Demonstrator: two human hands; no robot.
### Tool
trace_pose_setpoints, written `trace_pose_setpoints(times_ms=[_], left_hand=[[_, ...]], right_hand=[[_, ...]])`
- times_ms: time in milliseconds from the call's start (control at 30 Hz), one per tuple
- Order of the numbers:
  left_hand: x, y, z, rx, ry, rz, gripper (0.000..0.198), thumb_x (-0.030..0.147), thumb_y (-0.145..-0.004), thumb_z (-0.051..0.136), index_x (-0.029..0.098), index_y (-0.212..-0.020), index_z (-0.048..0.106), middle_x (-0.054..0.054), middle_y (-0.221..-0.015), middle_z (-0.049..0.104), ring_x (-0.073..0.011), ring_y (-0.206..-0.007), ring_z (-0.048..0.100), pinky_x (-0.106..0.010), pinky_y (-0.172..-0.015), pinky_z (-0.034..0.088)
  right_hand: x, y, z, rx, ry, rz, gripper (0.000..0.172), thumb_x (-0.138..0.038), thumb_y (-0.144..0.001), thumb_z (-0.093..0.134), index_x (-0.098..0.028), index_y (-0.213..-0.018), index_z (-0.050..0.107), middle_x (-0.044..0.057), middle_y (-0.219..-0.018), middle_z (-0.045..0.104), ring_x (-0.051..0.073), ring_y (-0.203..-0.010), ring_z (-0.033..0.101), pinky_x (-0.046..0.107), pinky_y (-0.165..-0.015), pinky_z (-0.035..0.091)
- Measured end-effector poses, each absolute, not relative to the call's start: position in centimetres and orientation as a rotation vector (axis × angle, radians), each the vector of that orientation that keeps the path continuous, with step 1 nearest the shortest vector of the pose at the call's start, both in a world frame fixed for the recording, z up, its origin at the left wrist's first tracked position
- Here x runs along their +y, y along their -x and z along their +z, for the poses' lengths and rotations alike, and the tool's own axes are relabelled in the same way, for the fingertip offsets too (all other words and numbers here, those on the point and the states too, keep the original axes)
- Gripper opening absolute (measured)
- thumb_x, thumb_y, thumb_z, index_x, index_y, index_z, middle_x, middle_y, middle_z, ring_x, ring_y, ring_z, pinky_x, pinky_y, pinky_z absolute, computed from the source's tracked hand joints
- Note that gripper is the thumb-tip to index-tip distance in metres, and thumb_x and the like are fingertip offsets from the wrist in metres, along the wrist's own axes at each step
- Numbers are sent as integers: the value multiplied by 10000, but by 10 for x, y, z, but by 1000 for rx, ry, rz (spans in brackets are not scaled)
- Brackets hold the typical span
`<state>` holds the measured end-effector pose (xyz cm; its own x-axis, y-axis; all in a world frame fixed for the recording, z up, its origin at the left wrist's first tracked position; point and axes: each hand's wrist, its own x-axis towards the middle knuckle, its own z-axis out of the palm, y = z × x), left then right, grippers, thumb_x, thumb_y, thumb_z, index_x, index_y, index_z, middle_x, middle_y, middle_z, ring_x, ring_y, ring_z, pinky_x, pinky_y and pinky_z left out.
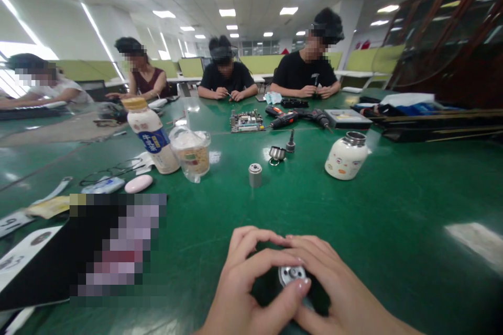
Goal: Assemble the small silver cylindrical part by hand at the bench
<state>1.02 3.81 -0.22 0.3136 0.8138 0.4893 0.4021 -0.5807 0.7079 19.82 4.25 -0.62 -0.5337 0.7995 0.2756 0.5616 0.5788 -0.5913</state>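
Both bare hands are drawn together low over the table, with fingertips of the left hand (247, 272) and right hand (329, 268) meeting above and beyond a small, round, silver-coloured metal part (291, 275). It sits between the palms, just above the glossy green tabletop (188, 251), with its pierced end face turned up. The left thumb and forefinger are closed on it, the thumb lying across the near rim; the right fingers curl round the other side, but I cannot tell how firmly they press, since the knuckles hide the contact.

Judging by its look, the part is rigid and rather dense for its size, so it should feel solid rather than heavy. Its smooth finish could turn slippery under damp fingers, and the short, curved wall gives little to grip. The surest hold is probably 2 opposed fingertips on that side wall, leaving the end face, with its small dark holes, uncovered. The body seems hard to crush; the face may be the more delicate area.

Beyond the hands, well apart from them, 1 upright, silver-grey metal cylinder (255, 177) stands on the tabletop.
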Motion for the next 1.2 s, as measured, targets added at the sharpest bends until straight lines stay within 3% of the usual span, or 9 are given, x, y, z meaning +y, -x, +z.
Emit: trace_pose_setpoints(times_ms=[167, 300, 433, 533, 633, 800, 933, 1033, 1200], left_hand=[[41, -12, 1, 1111, -2140, 1265, 504, 170, -710, 805, 263, -1163, 605, -42, -1098, 650, -265, -1070, 540, -413, -932, 459], [40, -12, -5, 1085, -2143, 1294, 697, 275, -612, 908, 270, -1201, 533, -33, -1083, 646, -265, -997, 561, -403, -864, 490], [37, -10, -13, 1140, -2178, 1231, 655, 281, -652, 890, 279, -1195, 523, -32, -1077, 659, -268, -997, 564, -416, -860, 495], [35, -8, -17, 1212, -2171, 1130, 623, 228, -686, 856, 295, -1206, 520, -16, -1076, 685, -274, -1033, 567, -429, -876, 490], [34, -8, -18, 1224, -2160, 1058, 613, 216, -689, 850, 308, -1207, 535, 4, -1017, 721, -277, -1025, 587, -428, -863, 489], [35, -10, -15, 1214, -2117, 1058, 570, 106, -671, 799, 284, -1163, 574, 0, -1016, 728, -251, -977, 624, -390, -839, 500], [35, -9, -15, 1220, -2106, 1074, 556, 173, -662, 853, 279, -1140, 590, 10, -970, 736, -247, -955, 648, -371, -820, 500], [35, -8, -14, 1261, -2090, 1052, 574, 272, -630, 905, 264, -1123, 610, -1, -928, 737, -260, -927, 660, -378, -807, 499], [37, -10, -10, 1288, -2059, 1005, 526, 248, -628, 901, 252, -1086, 643, -7, -923, 735, -269, -938, 657, -399, -825, 502]], right_hand=[[42, -200, -10, -2102, 1060, 766, 431, -92, -702, 692, -238, -1094, 588, 74, -1124, 669, 266, -1078, 616, 409, -936, 521], [40, -206, -3, -1943, 890, 868, 611, -30, -698, 594, -315, -1234, 526, 36, -1194, 654, 249, -1122, 623, 386, -963, 513], [41, -210, 4, -1955, 715, 874, 696, 14, -676, 524, -390, -1240, 584, 0, -1229, 661, 242, -1169, 612, 375, -1007, 479], [43, -211, 3, -1897, 778, 867, 505, -17, -729, 523, -362, -1071, 660, 2, -1154, 677, 233, -1104, 648, 365, -960, 504], [45, -210, -2, -1788, 857, 835, 270, -90, -821, 547, -320, -939, 623, 4, -1092, 683, 217, -1046, 670, 347, -909, 529], [42, -201, -5, -1812, 778, 743, 386, -51, -758, 660, -308, -1044, 637, 14, -1013, 748, 219, -1028, 671, 338, -896, 550], [42, -193, 0, -1727, 820, 720, 265, -47, -774, 707, -288, -878, 670, -12, -836, 773, 190, -923, 698, 286, -820, 572], [56, -198, 3, -1583, 842, 713, 209, -100, -800, 723, -285, -841, 635, -35, -810, 761, 167, -846, 718, 281, -809, 578], [97, -222, -5, -1645, 1192, 651, 69, -268, -819, 726, -229, -826, 669, 58, -875, 787, 283, -1022, 709, 449, -935, 524]])
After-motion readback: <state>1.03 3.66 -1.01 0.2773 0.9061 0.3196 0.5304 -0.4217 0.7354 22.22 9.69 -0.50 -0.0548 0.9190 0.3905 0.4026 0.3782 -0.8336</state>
